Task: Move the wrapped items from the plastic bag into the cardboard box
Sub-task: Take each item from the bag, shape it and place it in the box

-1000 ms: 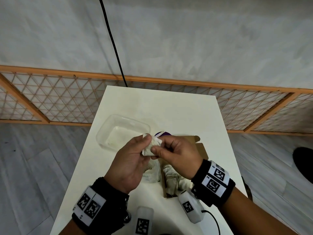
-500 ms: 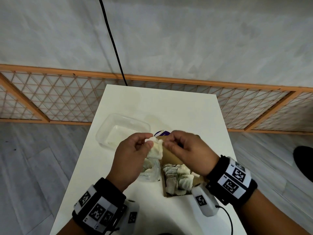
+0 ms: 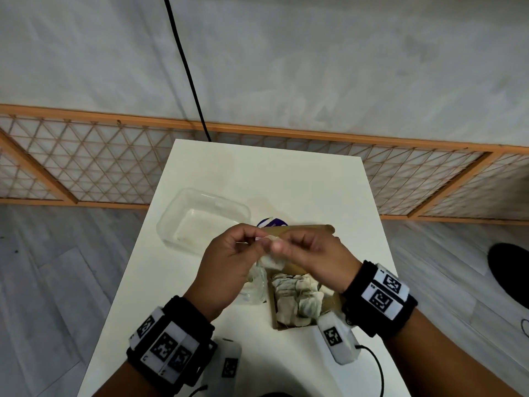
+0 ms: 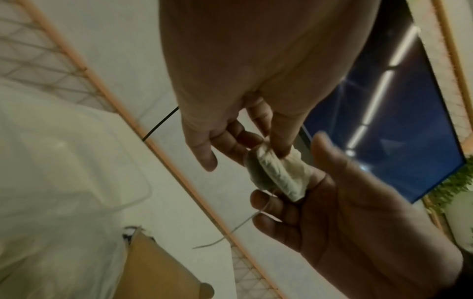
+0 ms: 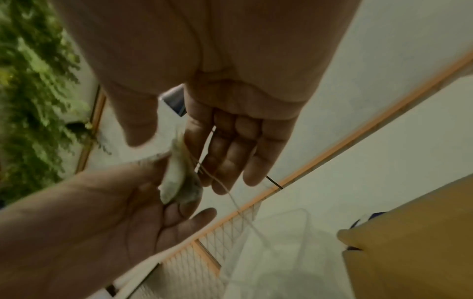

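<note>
Both hands hold one small white wrapped item [image 3: 270, 260] above the far left corner of the open cardboard box [image 3: 273, 319]. My left hand [image 3: 253, 239] pinches it from the left, and my right hand [image 3: 283, 245] pinches it from the right. The left wrist view shows the item [image 4: 279, 176] between the fingers of both hands with a thin thread hanging below. In the right wrist view the item [image 5: 176, 182] looks blurred. Several wrapped items [image 3: 297, 296] lie in the box. The clear plastic bag [image 3: 253, 287] lies left of the box, partly hidden under my left hand.
An empty clear plastic container [image 3: 200, 216] stands on the white table [image 3: 286, 181] at the far left. A purple and white object [image 3: 272, 222] peeks out behind the box flap [image 3: 303, 228]. A wooden lattice fence [image 3: 86, 164] runs behind the table.
My right hand and wrist have shifted right, uncovering the wrapped items in the box. Both hands have kept hold of the item and turned it between the fingertips.
</note>
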Demonstrator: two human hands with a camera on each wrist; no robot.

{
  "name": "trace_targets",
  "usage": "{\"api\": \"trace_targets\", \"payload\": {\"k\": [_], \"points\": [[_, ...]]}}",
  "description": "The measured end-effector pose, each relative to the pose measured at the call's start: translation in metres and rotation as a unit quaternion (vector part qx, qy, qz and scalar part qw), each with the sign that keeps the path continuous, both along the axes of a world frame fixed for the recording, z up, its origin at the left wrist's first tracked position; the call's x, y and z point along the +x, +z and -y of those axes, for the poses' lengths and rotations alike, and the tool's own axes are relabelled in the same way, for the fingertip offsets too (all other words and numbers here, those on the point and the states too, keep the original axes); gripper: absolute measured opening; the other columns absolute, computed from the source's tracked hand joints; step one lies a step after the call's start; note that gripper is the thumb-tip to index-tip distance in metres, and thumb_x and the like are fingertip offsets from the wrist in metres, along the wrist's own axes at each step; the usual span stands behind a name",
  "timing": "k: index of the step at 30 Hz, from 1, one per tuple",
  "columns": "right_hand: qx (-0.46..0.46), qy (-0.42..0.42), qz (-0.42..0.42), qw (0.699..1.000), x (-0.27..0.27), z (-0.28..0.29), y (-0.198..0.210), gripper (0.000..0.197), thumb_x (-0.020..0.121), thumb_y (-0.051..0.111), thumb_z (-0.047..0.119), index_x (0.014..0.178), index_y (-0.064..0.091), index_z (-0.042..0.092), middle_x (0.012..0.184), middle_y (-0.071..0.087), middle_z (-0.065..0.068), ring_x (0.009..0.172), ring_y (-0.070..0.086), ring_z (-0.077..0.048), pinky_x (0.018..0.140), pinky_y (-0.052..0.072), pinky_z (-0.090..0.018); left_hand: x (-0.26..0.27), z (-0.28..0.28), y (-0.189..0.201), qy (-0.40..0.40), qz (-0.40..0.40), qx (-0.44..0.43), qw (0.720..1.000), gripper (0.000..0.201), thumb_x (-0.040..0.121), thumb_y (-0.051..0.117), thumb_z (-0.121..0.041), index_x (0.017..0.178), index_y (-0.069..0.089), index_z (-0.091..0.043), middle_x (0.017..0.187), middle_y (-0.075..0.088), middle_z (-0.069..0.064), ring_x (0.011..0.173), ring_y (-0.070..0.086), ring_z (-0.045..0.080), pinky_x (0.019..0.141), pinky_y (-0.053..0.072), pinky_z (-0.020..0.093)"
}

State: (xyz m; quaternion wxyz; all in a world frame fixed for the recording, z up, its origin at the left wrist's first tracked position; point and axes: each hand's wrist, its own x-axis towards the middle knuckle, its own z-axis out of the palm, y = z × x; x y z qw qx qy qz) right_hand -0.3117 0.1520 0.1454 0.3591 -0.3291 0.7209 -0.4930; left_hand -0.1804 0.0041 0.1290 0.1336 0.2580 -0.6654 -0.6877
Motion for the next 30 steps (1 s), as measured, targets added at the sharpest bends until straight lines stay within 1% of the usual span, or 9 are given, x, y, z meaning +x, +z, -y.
{"api": "trace_targets", "payload": {"k": [3, 6, 9, 12, 14, 16, 19, 23, 30], "points": [[0.000, 0.026, 0.003, 1.000, 0.006, -0.011, -0.022, 0.011, 0.094, 0.073, 0.028, 0.084, 0.075, 0.029, 0.072, 0.059, -0.001, 0.069, 0.050, -0.019, 0.067, 0.041, -0.036, 0.000, -0.006, -0.012, -0.020, 0.018, 0.023, 0.999, 0.006, 0.094, 0.073, -0.016, 0.098, 0.075, -0.020, 0.088, 0.072, 0.011, 0.073, 0.061, 0.009, 0.064, 0.051, 0.020], [0.035, 0.000, -0.002, 0.999, 0.003, -0.030, -0.046, 0.013, 0.093, 0.073, 0.029, 0.081, 0.074, 0.027, 0.073, 0.061, 0.001, 0.068, 0.053, -0.017, 0.066, 0.044, -0.034, 0.003, -0.011, -0.029, -0.043, 0.033, 0.043, 0.998, 0.018, 0.092, 0.076, -0.013, 0.106, 0.075, -0.024, 0.092, 0.073, -0.007, 0.078, 0.066, 0.004, 0.075, 0.054, 0.019], [0.126, -0.040, -0.075, 0.988, -0.011, -0.058, -0.071, 0.013, 0.092, 0.074, 0.032, 0.084, 0.074, 0.022, 0.086, 0.069, 0.005, 0.081, 0.064, -0.013, 0.079, 0.051, -0.031, 0.007, -0.003, -0.056, -0.023, 0.084, -0.021, 0.996, 0.021, 0.090, 0.078, -0.020, 0.106, 0.073, -0.031, 0.100, 0.073, -0.009, 0.089, 0.072, 0.011, 0.086, 0.060, 0.029], [0.255, -0.059, -0.127, 0.957, -0.031, -0.087, -0.098, 0.014, 0.094, 0.069, 0.037, 0.081, 0.068, 0.035, 0.082, 0.066, 0.010, 0.080, 0.062, -0.012, 0.076, 0.047, -0.028, 0.014, 0.011, -0.085, -0.021, 0.152, -0.140, 0.978, 0.009, 0.092, 0.075, -0.025, 0.100, 0.072, -0.029, 0.102, 0.071, -0.009, 0.094, 0.070, 0.015, 0.091, 0.058, 0.039], [0.322, -0.050, -0.157, 0.932, -0.043, -0.104, -0.116, 0.011, 0.096, 0.065, 0.039, 0.085, 0.066, 0.039, 0.085, 0.065, 0.010, 0.083, 0.062, -0.014, 0.075, 0.044, -0.026, 0.020, 0.020, -0.104, -0.014, 0.212, -0.245, 0.946, 0.012, 0.090, 0.075, -0.028, 0.101, 0.074, -0.025, 0.111, 0.067, -0.003, 0.106, 0.066, 0.022, 0.097, 0.054, 0.043], [0.366, -0.034, -0.158, 0.917, -0.051, -0.114, -0.133, 0.014, 0.096, 0.063, 0.037, 0.086, 0.068, 0.028, 0.084, 0.067, 0.006, 0.083, 0.063, -0.018, 0.072, 0.046, -0.028, 0.026, 0.024, -0.119, 0.011, 0.272, -0.309, 0.911, 0.020, 0.088, 0.076, -0.029, 0.108, 0.076, -0.024, 0.134, 0.059, 0.008, 0.126, 0.055, 0.032, 0.106, 0.046, 0.047], [0.436, 0.015, -0.150, 0.887, -0.053, -0.120, -0.154, 0.024, 0.095, 0.061, 0.036, 0.073, 0.058, 0.028, 0.076, 0.059, 0.007, 0.079, 0.058, -0.017, 0.062, 0.040, -0.023, 0.031, 0.024, -0.132, 0.019, 0.285, -0.345, 0.894, 0.024, 0.088, 0.078, -0.025, 0.112, 0.076, -0.023, 0.154, 0.045, 0.021, 0.143, 0.038, 0.039, 0.116, 0.032, 0.050], [0.484, 0.041, -0.155, 0.860, -0.053, -0.117, -0.172, 0.017, 0.095, 0.056, 0.034, 0.092, 0.065, 0.019, 0.091, 0.061, 0.000, 0.090, 0.060, -0.022, 0.075, 0.046, -0.029, 0.031, 0.026, -0.139, -0.013, 0.295, -0.321, 0.900, 0.019, 0.092, 0.072, -0.026, 0.111, 0.075, -0.029, 0.154, 0.045, 0.020, 0.146, 0.037, 0.035, 0.119, 0.030, 0.045], [0.448, -0.064, -0.185, 0.872, -0.046, -0.105, -0.168, 0.030, 0.101, 0.043, 0.037, 0.127, 0.056, 0.028, 0.115, 0.072, -0.008, 0.105, 0.067, -0.030, 0.083, 0.050, -0.034, 0.031, 0.026, -0.144, -0.095, 0.297, -0.268, 0.912, 0.029, 0.097, 0.061, -0.014, 0.124, 0.067, -0.022, 0.128, 0.054, 0.001, 0.121, 0.058, 0.022, 0.100, 0.042, 0.026]]}}
